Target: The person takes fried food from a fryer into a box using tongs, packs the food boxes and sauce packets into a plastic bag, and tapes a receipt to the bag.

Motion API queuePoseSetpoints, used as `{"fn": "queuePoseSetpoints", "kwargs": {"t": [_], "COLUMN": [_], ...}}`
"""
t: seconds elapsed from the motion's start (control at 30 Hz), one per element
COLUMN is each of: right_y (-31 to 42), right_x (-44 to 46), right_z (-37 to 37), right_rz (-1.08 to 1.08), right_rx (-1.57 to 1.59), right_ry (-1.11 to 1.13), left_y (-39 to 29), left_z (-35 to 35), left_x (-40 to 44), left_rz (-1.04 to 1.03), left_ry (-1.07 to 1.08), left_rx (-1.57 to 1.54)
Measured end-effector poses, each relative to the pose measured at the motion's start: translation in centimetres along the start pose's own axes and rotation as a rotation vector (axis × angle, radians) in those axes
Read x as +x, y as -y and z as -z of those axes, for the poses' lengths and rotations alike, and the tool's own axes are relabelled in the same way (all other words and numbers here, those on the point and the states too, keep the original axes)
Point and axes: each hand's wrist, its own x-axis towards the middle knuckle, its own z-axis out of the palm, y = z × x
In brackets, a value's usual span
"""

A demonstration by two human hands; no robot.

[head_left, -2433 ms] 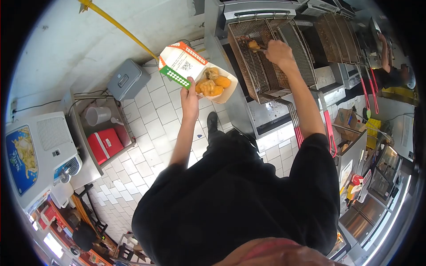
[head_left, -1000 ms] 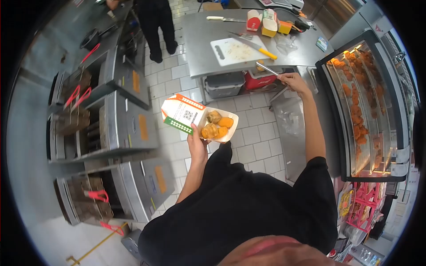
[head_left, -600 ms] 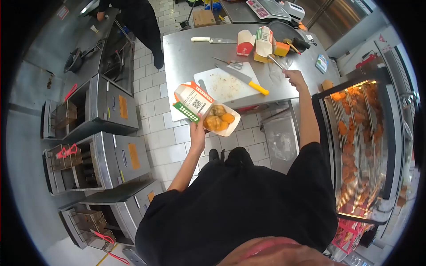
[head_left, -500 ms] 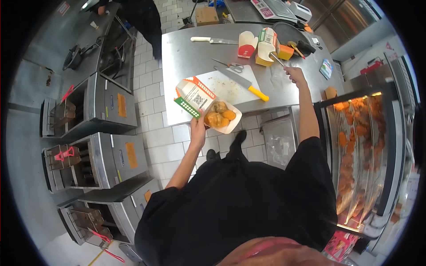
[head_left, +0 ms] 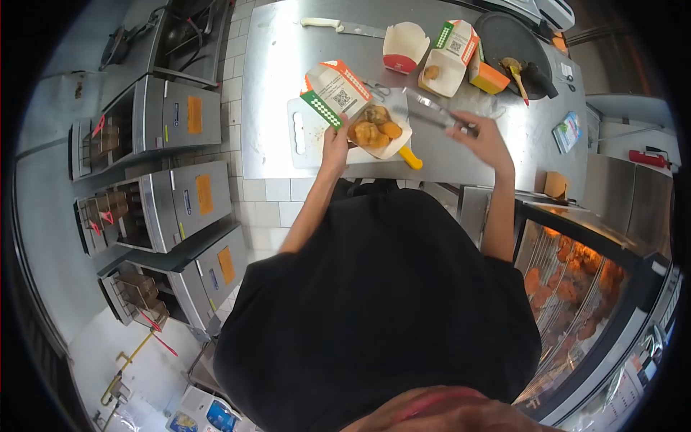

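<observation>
1. Fingers [head_left: 461, 136] of the right hand [head_left: 486, 140] are curled closed around the tongs [head_left: 435, 106]; motion blur smears the 2 metal arms, and whether their tips touch anything is hard to tell.
2. Right forearm rises nearly upright from the black sleeve, and the hand turns inward, aiming the tongs leftward toward the held box.
3. Left hand [head_left: 336, 146] grips the open food box [head_left: 335, 93] at its near edge, thumb in sight; its other fingers are mostly hidden beneath. That forearm slants up and inward from its sleeve.
4. Fried pieces [head_left: 371, 134] sit in the held box, overlapping too much for a sure count.
5. Held over the cutting board [head_left: 298, 122], the box covers much of it, as well as most of the knife with the yellow handle [head_left: 410, 158]. The scissors [head_left: 379, 91] are partly covered.
6. On the metal table [head_left: 270, 72], a second open box [head_left: 453, 81] contains 1 fried piece [head_left: 432, 73].
7. Glare and frame edge obscure parts of the heated display case [head_left: 576, 270].
</observation>
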Motion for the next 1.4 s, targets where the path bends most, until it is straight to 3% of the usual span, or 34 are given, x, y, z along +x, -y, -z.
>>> {"fn": "queuePoseSetpoints", "kwargs": {"t": [0.03,0.13,0.33,0.53,0.73,0.93,1.03,1.13,1.23,1.33,1.4], "right_y": [1.0,1.2,2.6,3.8,3.2,1.4,-3.8,-7.6,-6.9,-2.0,2.2], "right_x": [-0.1,0.7,3.5,5.6,4.7,2.9,3.9,5.9,6.0,4.1,2.8], "right_z": [-0.1,-0.6,-1.8,-2.8,-1.7,1.4,2.3,1.5,0.4,-1.0,-1.5], "right_rz": [0.028,0.275,0.339,0.279,0.35,0.131,-0.078,-0.125,-0.142,-0.014,-0.019], "right_rx": [-0.045,-0.369,-0.763,-0.876,-0.722,-0.416,-0.532,-0.539,-0.45,-0.118,-0.119], "right_ry": [0.065,-0.015,-0.006,0.057,-0.021,-0.249,-0.345,-0.476,-0.49,-0.386,-0.176], "left_y": [-0.2,-1.0,-1.4,-2.1,-2.4,-2.6,-2.6,-3.0,-3.3,-3.7,-3.8], "left_z": [-0.6,-1.6,-1.2,-2.0,-1.4,0.3,0.8,0.9,0.9,0.8,0.6], "left_x": [0.8,2.1,4.2,4.8,4.9,5.6,6.1,5.9,5.8,5.0,5.0], "left_rz": [0.017,0.066,0.066,0.029,0.017,0.035,0.042,0.043,0.033,0.035,0.042], "left_ry": [0.014,0.055,0.135,0.139,0.12,0.079,0.063,0.077,0.084,0.075,0.073], "left_rx": [-0.002,0.006,0.077,0.06,0.068,0.017,-0.013,-0.021,-0.012,-0.004,0.012]}}
